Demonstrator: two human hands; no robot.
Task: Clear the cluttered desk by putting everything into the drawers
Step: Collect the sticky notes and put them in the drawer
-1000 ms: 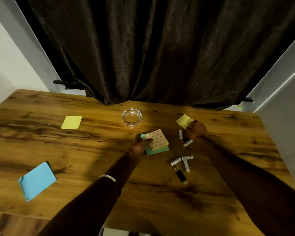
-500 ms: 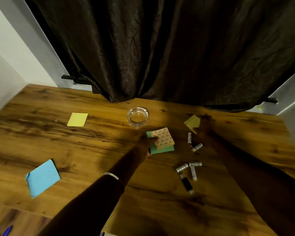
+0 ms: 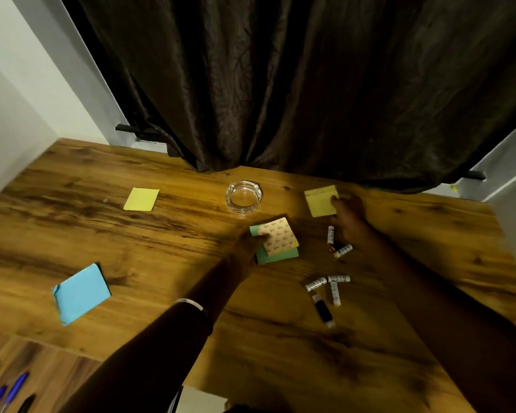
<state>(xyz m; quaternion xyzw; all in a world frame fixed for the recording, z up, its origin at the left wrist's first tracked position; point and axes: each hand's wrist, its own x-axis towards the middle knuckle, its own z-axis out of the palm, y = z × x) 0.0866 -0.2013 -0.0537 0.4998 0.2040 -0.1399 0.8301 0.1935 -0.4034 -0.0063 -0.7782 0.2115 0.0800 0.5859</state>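
Observation:
On the wooden desk (image 3: pixel 102 239), my left hand (image 3: pixel 249 242) grips a small stack of pads: a tan printed pad (image 3: pixel 279 237) lying on a green one (image 3: pixel 276 255). My right hand (image 3: pixel 347 208) reaches to the back right and pinches the right edge of a yellow sticky pad (image 3: pixel 320 201). Several small white batteries (image 3: pixel 329 283) and a black stick-shaped object (image 3: pixel 323 311) lie between my forearms. Two more batteries (image 3: pixel 337 242) sit just left of my right wrist.
A glass ashtray (image 3: pixel 243 195) stands at the back centre, a second yellow pad (image 3: pixel 141 199) to its left, a blue pad (image 3: pixel 79 293) near the front left. An open drawer with blue pens (image 3: pixel 6 391) shows at the bottom left. A dark curtain (image 3: pixel 280 84) hangs behind.
My right hand has moved from the batteries to the far yellow pad and taken hold of its edge. My left hand stays on the tan and green pads. The view has tilted, revealing the drawer.

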